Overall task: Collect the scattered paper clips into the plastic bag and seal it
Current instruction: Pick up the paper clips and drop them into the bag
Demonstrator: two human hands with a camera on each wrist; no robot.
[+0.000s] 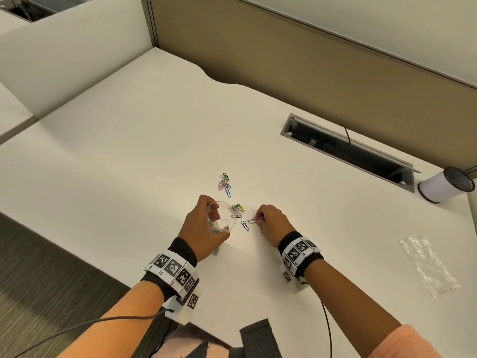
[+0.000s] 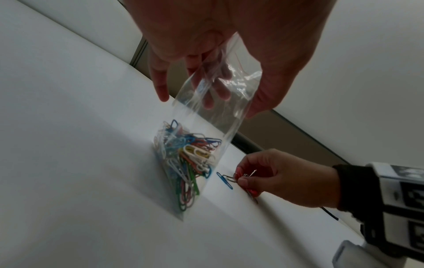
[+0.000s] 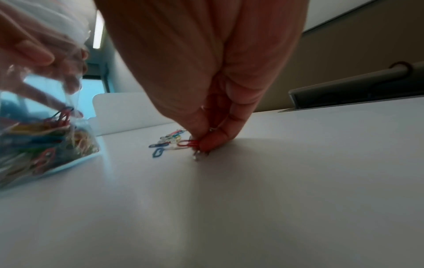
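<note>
My left hand [image 1: 206, 223] holds the clear plastic bag [image 2: 213, 116] upright on the white desk [image 1: 129, 151], its mouth spread open by the fingers. Many coloured paper clips [image 2: 185, 163] fill the bag's bottom. To its right, my right hand [image 1: 269, 220] pinches a few clips [image 1: 254, 220] at the desk surface, a red one [image 3: 188, 143] showing between the fingertips. A blue clip [image 1: 245, 225] lies beside them. Two loose clusters [image 1: 224, 184] [image 1: 238, 210] of clips lie just beyond the hands.
A second empty plastic bag [image 1: 428, 264] lies flat at the right. A white cylinder with a dark mesh top [image 1: 446, 184] lies by the open cable tray [image 1: 348, 148]. Beige partition walls [image 1: 309, 60] border the far side of the desk.
</note>
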